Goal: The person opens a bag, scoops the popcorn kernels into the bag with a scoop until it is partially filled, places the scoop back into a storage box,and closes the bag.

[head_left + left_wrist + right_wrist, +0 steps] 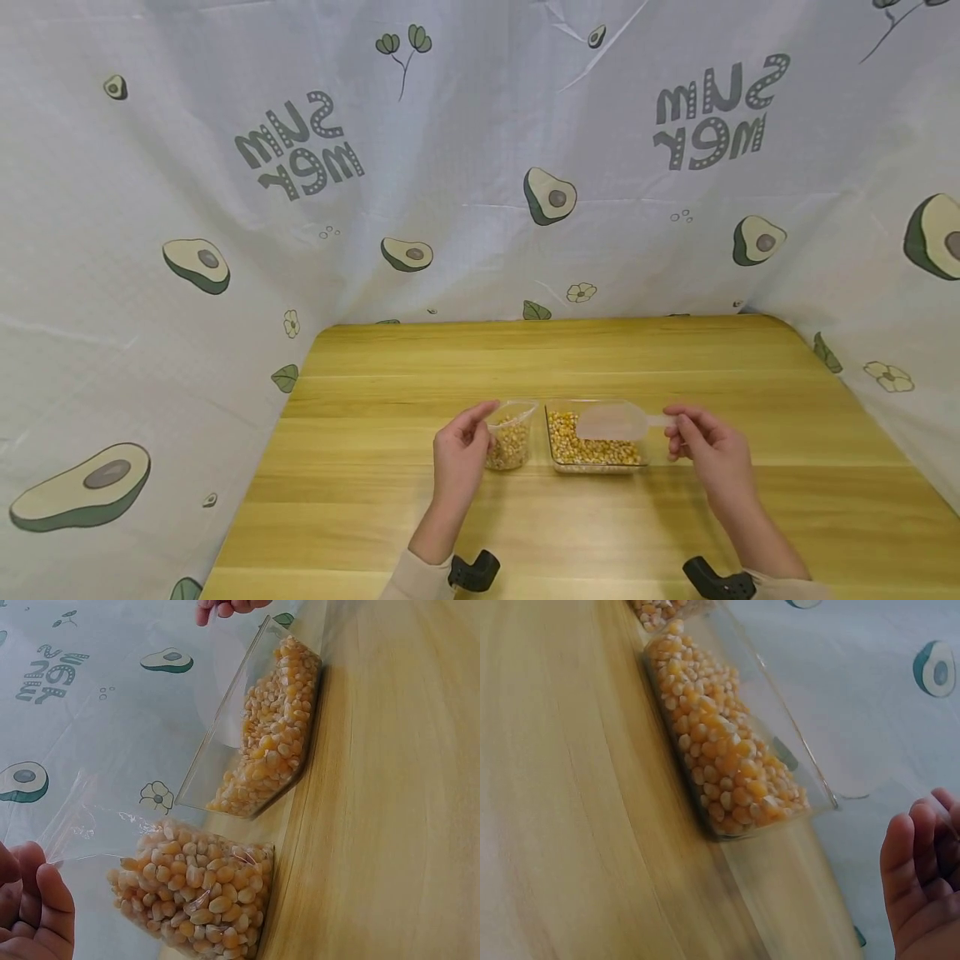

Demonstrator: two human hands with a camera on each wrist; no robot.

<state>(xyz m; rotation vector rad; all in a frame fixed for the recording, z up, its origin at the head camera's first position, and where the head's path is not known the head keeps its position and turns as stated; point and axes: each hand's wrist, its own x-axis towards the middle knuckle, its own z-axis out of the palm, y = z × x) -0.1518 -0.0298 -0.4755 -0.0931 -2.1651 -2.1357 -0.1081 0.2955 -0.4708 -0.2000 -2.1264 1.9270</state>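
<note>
My left hand (461, 454) pinches the top edge of a clear plastic bag (510, 446), which stands on the table filled with corn kernels. In the left wrist view the bag's upper part (97, 825) stretches toward my fingertips. To its right is a clear rectangular container (598, 468) with yellow corn kernels (570, 442) inside. My right hand (716, 454) grips the handle of a translucent white scoop (613, 420), whose bowl hangs over the container. What the scoop's bowl contains is hidden in the head view.
Bag and container stand side by side on a wood-grain table (405, 375). A white curtain (465, 167) printed with avocados encloses the table at the back and both sides. Black straps with camera mounts (474, 572) sit on both wrists.
</note>
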